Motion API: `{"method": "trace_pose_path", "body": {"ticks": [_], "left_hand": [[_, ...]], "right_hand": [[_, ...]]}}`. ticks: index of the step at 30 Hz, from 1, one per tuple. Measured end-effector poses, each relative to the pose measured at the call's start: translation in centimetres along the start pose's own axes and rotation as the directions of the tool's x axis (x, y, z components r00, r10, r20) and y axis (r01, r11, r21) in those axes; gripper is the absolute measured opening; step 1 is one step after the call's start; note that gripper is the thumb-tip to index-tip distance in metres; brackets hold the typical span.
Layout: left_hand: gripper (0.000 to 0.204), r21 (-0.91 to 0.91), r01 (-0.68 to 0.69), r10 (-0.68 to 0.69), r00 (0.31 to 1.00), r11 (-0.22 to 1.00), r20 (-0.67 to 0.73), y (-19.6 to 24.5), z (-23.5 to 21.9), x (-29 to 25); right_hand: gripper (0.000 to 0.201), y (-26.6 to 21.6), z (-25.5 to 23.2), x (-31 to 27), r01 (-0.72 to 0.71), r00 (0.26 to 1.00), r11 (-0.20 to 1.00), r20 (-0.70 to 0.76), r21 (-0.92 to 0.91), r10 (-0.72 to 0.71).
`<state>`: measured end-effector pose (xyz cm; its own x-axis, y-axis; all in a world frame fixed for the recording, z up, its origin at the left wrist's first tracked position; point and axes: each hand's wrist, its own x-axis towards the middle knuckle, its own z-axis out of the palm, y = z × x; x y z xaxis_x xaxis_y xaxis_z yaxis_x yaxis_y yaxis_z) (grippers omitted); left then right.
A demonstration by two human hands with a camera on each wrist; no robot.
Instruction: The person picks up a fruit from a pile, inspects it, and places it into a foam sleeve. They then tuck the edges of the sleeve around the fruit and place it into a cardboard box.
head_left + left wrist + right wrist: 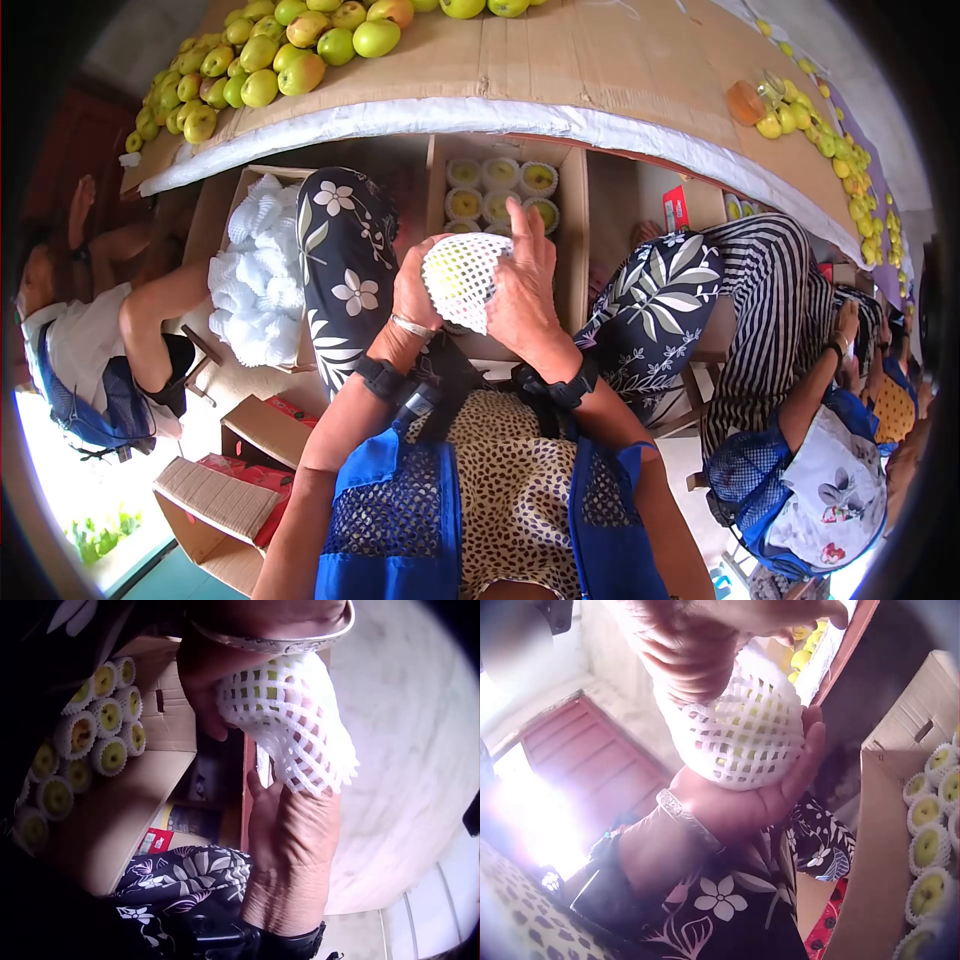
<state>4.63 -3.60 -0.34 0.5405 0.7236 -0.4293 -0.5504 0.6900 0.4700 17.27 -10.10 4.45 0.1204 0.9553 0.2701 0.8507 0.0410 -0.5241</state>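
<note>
A yellow-green fruit inside a white foam net [460, 275] is held between both hands over the lap. The left hand [414, 290] cups it from the side and below, its fingers curved around the net [742, 739] in the right wrist view. The right hand [525, 285] lies against the net's other side, its thumb side at the net's edge and some fingers pointing up and away. In the left wrist view the net's loose end [319, 765] spreads over the right hand [292, 847].
A cardboard box [572, 250] with rows of netted fruit [500, 173] stands beyond the hands. Empty foam nets [262, 270] fill a box at the left. Loose apples [260, 88] lie on the cardboard-covered table [560, 70]. People sit on both sides.
</note>
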Motion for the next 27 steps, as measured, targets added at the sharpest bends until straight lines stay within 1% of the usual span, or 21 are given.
{"method": "trace_pose_path", "body": {"ticks": [2,3,4,6,7,8,9,10,11,12,14,15,16,18,19,20,21,22,25,26,27], "left_hand": [[0.042,0.031,-0.005,0.008,0.997,1.000,-0.080,-0.2,-0.4,0.1],[0.040,0.275,-0.123,0.132,0.991,0.954,-0.014,-0.3,-0.9,0.1],[0.038,0.492,-0.247,0.239,0.968,0.835,0.080,-0.3,-1.4,0.1],[0.037,0.445,-0.283,0.240,0.959,0.850,0.153,-0.2,-2.0,0.2],[0.038,0.182,-0.173,0.150,0.979,0.968,0.136,-0.1,-2.0,0.5],[0.039,-0.097,-0.041,0.055,0.988,0.994,0.147,-0.1,-2.0,0.7],[0.039,0.076,-0.118,0.109,0.987,0.990,0.115,-0.3,-2.3,1.0],[0.039,0.250,-0.187,0.169,0.981,0.950,0.091,-0.5,-2.6,1.2],[0.037,0.327,-0.227,0.214,0.974,0.917,0.077,-0.5,-3.0,1.2],[0.034,0.404,-0.261,0.258,0.964,0.877,0.063,-0.4,-3.2,1.2],[0.028,0.375,-0.294,0.301,0.953,0.879,0.040,-0.5,-3.2,1.3],[0.027,0.302,-0.259,0.265,0.964,0.917,0.022,-0.5,-2.9,1.1],[0.026,0.227,-0.224,0.229,0.973,0.948,0.004,-0.3,-2.0,0.7],[0.029,-0.045,-0.036,0.036,0.999,0.998,0.005,0.8,-0.1,-0.2],[0.030,-0.042,-0.034,0.034,0.999,0.999,0.001,0.8,0.2,-0.3],[0.032,-0.041,-0.032,0.032,0.999,0.999,-0.005,0.6,0.5,-0.4],[0.034,-0.040,-0.031,0.031,0.999,0.999,-0.011,0.6,0.6,-0.6],[0.029,0.010,-0.051,0.050,0.998,0.999,0.033,0.5,0.4,-0.5],[0.026,0.122,-0.104,0.100,0.994,0.987,0.034,0.0,-0.5,0.0],[0.023,0.153,-0.136,0.128,0.990,0.979,0.057,-0.1,-0.6,0.1],[0.022,0.191,-0.127,0.122,0.992,0.973,0.038,0.1,-0.2,0.0]], "right_hand": [[0.052,0.1,0.2,-0.3,-0.029,0.997,0.993,0.076,0.112,0.020],[0.057,-0.1,0.0,-0.1,-0.042,0.993,0.985,0.114,0.169,0.023],[0.060,-0.7,-1.0,0.1,-0.024,0.994,0.982,0.109,0.187,0.003],[0.050,-0.7,-1.8,-0.1,-0.045,0.994,0.960,0.104,0.275,0.017],[0.045,-0.7,-2.0,-0.2,-0.060,0.994,0.947,0.104,0.316,0.028],[0.032,-0.5,-1.8,-0.3,-0.042,0.998,0.935,0.054,0.353,0.025],[0.029,-0.3,-2.1,-0.4,-0.070,0.996,0.935,0.078,0.348,0.046],[0.027,-0.1,-2.4,-0.5,-0.097,0.992,0.934,0.104,0.345,0.064],[0.025,-0.2,-2.7,-0.6,-0.122,0.988,0.931,0.132,0.343,0.081],[0.018,-0.7,-3.0,-0.4,-0.166,0.984,0.910,0.125,0.380,0.128],[0.015,-0.4,-3.2,-0.6,-0.106,0.994,0.925,0.051,0.364,0.094],[0.013,-0.2,-3.3,-0.7,-0.079,0.997,0.932,0.017,0.353,0.078],[0.008,-0.2,-3.4,-0.7,-0.096,0.995,0.946,-0.005,0.310,0.103],[0.008,0.1,-3.0,-0.2,-0.025,0.997,0.945,-0.057,0.325,0.046],[0.008,0.3,-2.8,-0.1,0.011,0.996,0.944,-0.084,0.330,0.017],[0.014,0.4,-2.3,-0.2,-0.042,0.998,0.896,-0.030,0.443,0.061],[0.019,0.5,-1.8,-0.2,-0.041,0.997,0.882,-0.038,0.469,0.066],[0.025,0.5,-1.4,-0.2,-0.040,0.996,0.867,-0.044,0.496,0.071],[0.043,1.1,-0.3,-0.4,-0.006,0.997,0.821,-0.058,0.571,0.047],[0.049,1.2,-0.1,-0.4,0.011,0.997,0.804,-0.063,0.594,0.034],[0.051,1.1,-0.1,-0.5,-0.011,0.997,0.816,-0.055,0.578,0.052]]}}
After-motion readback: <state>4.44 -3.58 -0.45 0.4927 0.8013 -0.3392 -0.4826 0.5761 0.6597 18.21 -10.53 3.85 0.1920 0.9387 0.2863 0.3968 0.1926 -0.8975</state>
